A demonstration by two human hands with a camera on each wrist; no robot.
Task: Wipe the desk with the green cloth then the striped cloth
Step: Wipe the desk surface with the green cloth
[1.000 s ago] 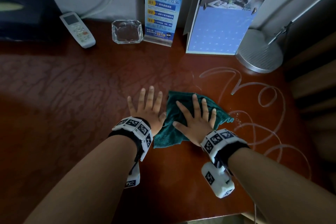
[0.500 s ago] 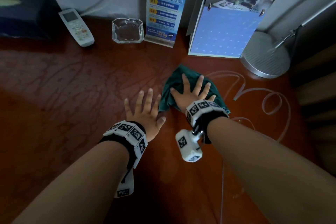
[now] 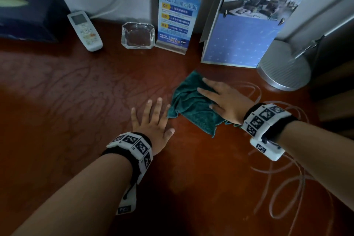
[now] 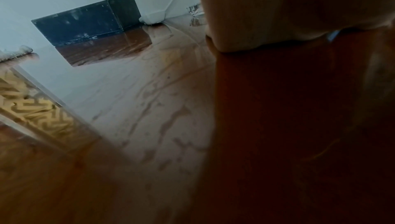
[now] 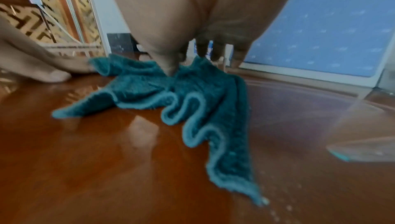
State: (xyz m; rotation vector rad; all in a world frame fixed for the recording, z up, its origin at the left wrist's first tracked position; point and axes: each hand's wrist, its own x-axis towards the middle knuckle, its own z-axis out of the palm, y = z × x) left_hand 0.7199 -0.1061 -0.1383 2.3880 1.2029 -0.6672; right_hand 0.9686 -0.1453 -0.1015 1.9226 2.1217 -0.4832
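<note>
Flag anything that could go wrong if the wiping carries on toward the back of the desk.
The green cloth under the right hand is close to the blue calendar stand; a further push might tip it. The glass ashtray and lamp base also stand nearby and might be knocked.

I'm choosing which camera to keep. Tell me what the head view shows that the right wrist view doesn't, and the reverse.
Only the head view shows the remote, the glass ashtray, the lamp base, the pale looping streaks on the desk, and both wristbands. Only the right wrist view shows the wavy folded hem of the green cloth up close. Both show the right hand pressing flat on the cloth, the left hand flat on the desk beside it, and the blue calendar.
</note>
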